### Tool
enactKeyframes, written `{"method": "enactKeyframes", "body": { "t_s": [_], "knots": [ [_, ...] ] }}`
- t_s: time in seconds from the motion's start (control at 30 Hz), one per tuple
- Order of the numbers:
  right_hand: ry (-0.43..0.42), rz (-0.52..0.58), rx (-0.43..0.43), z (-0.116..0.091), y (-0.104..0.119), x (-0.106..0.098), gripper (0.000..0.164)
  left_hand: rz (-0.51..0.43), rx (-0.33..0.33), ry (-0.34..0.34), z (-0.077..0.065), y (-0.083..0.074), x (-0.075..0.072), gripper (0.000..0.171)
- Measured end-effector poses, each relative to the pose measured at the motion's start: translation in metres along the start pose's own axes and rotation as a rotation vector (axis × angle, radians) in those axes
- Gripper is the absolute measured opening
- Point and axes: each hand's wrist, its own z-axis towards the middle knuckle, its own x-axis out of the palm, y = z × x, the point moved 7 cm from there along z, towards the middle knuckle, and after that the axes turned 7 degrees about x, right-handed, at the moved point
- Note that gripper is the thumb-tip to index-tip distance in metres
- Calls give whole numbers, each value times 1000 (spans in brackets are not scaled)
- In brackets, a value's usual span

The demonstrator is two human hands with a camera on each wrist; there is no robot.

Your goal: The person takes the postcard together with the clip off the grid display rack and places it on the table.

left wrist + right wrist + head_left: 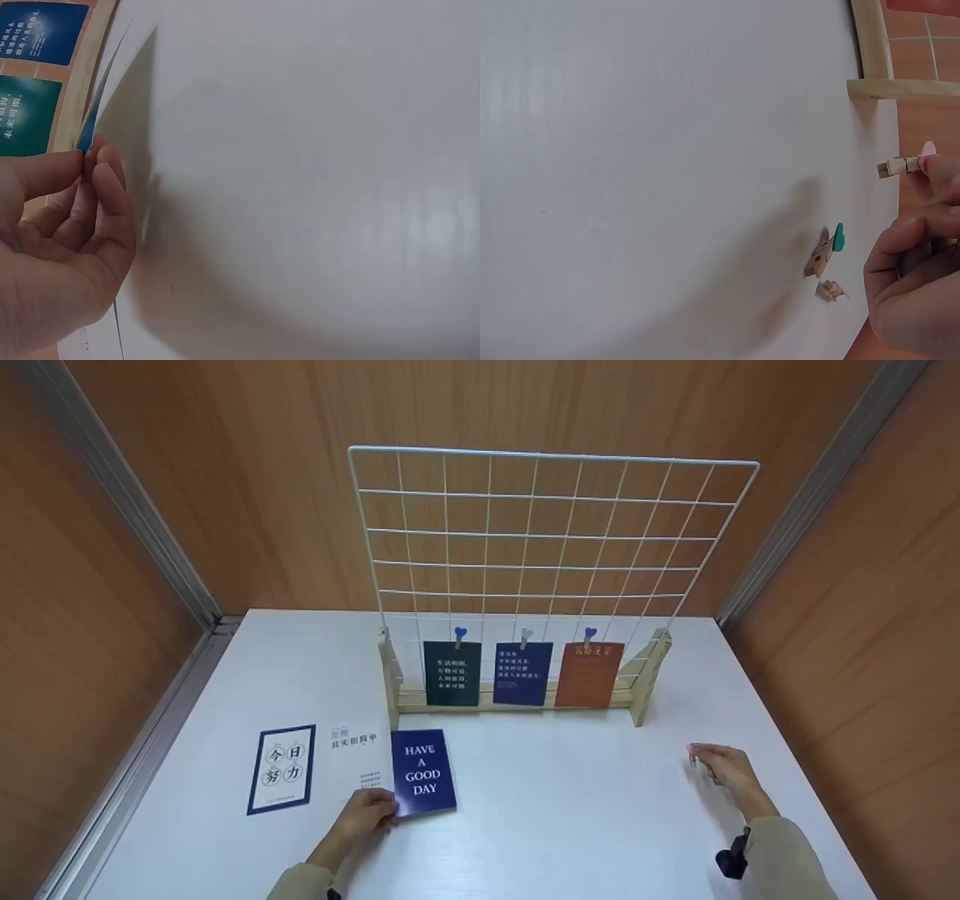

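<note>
My left hand (365, 811) pinches the lower left edge of a dark blue card (424, 772) printed "HAVE A GOOD DAY". In the left wrist view the card (89, 129) shows nearly edge-on between thumb and fingers, tilted up over its shadow on the table. Over the table's right side, my right hand (726, 774) holds a small wooden clothespin (897, 166) with a pink top by its handle end. Its jaws point away from the fingers with nothing between them. Below that hand lie a clothespin with a green heart (822, 253) and a smaller-looking clothespin (830, 291).
A white wire grid (555, 538) stands in a wooden base (517, 707) at the back. Green (453, 673), blue (523, 673) and orange (589, 675) cards hang there from heart clips. A blue-bordered card (282, 769) and a white card (356, 761) lie at left.
</note>
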Motion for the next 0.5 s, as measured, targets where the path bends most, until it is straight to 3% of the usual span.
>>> {"method": "enactKeyframes", "body": {
  "t_s": [0.33,0.5],
  "knots": [
    [17,45,58,7,-18,2,36,39,-29,-51,3,4,-4,16],
    [30,18,86,9,-25,1,40,93,-35,-80,2,1,-6,14]
  ]
}}
